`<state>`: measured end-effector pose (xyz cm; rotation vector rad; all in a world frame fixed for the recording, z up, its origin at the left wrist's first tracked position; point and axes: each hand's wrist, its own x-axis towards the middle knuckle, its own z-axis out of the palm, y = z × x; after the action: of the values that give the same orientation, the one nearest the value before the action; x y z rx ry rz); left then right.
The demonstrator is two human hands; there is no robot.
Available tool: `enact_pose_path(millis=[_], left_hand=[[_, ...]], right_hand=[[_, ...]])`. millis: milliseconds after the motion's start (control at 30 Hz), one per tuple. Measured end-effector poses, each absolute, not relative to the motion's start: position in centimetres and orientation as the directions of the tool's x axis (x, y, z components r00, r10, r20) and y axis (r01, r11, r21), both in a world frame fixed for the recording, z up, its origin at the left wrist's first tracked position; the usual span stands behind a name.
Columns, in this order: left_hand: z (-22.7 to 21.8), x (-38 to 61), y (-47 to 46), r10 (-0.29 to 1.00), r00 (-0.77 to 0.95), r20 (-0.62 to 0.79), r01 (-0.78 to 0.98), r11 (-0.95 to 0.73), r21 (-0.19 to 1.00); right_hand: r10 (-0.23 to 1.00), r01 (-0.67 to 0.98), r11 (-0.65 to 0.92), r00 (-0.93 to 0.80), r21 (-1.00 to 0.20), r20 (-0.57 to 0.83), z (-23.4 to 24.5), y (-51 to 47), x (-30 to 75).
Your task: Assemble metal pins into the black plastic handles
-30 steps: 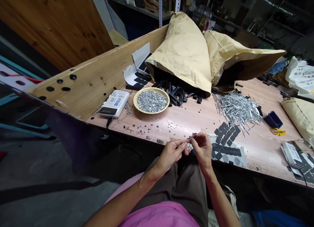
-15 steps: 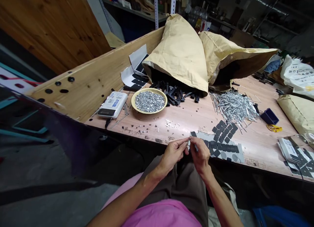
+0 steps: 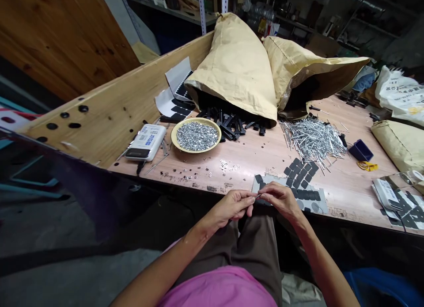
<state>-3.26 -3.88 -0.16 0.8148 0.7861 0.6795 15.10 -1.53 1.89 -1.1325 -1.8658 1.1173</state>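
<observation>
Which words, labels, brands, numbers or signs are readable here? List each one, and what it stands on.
None reads clearly enough to quote.
White device at left: blue characters and smaller print, too blurred.
White bag at far right: blue characters, partly lost in folds, too blurred.
White device at right: print too small.

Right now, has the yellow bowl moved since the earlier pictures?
No: the yellow bowl keeps its place just right of the white device; the whole view shifted.
</observation>
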Motion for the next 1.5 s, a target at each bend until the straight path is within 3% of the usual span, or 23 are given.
enact_pose_path(millis=[200, 367, 633, 700, 800, 867, 933, 1100, 1200, 1300, 1400, 1500], left_hand=[[-0.1, -2.5, -4.2, 0.865, 0.413, -0.285, -0.123, 0.364, 0.923], [-0.4, -2.3, -4.2, 0.838, 0.451, -0.307, -0.120, 0.398, 0.910], [-0.4, -2.3, -4.3, 0.846, 0.474, -0.245, -0.083, 0.320, 0.944], [-0.2, -2.1, -4.5, 0.870, 0.442, -0.221, -0.071, 0.279, 0.958], [0.2, -1.7, -4.7, 0.916, 0.364, -0.166, -0.013, 0.183, 0.983], [0.5, -1.5, -4.9, 0.929, 0.343, -0.137, 0.019, 0.139, 0.990], [0.6, -1.2, -4.9, 0.933, 0.336, -0.130, 0.023, 0.130, 0.991], [0.5, -1.1, -4.9, 0.932, 0.335, -0.141, -0.020, 0.157, 0.987], [0.4, -0.9, -5.1, 0.945, 0.302, -0.128, 0.017, 0.128, 0.992], [0.4, -0.4, -5.3, 0.946, 0.269, -0.180, -0.080, 0.208, 0.975], [0.6, 0.4, -5.4, 0.936, 0.258, -0.238, -0.336, 0.318, 0.887], [0.7, 1.1, -5.4, 0.939, 0.232, -0.253, -0.493, 0.338, 0.802]], right_hand=[[0.920, 0.355, 0.239, -0.382, -0.904, 0.093, 2.2, -1.9, 15.6], [0.901, 0.405, 0.306, -0.414, -0.862, 0.125, 2.3, -2.3, 15.9], [0.855, 0.516, 0.425, -0.499, -0.743, 0.143, 2.9, -3.3, 16.0], [0.836, 0.561, 0.482, -0.525, -0.673, 0.160, 2.7, -3.5, 15.9], [0.821, 0.679, 0.559, -0.532, -0.477, 0.205, 2.3, -3.6, 15.7], [0.830, 0.755, 0.557, -0.511, -0.345, 0.223, 2.1, -3.6, 15.7], [0.854, 0.803, 0.518, -0.464, -0.293, 0.236, 2.1, -3.6, 15.7], [0.842, 0.727, 0.538, -0.486, -0.426, 0.234, 2.6, -3.5, 15.9], [0.836, 0.737, 0.548, -0.502, -0.396, 0.221, 2.7, -3.4, 15.8], [0.908, 0.828, 0.407, -0.320, -0.385, 0.271, 2.6, -3.8, 15.6], [0.961, 0.796, 0.210, -0.061, -0.568, 0.270, 2.0, -5.1, 15.4], [0.992, 0.565, 0.124, -0.048, -0.815, 0.117, 0.9, -7.2, 14.7]])
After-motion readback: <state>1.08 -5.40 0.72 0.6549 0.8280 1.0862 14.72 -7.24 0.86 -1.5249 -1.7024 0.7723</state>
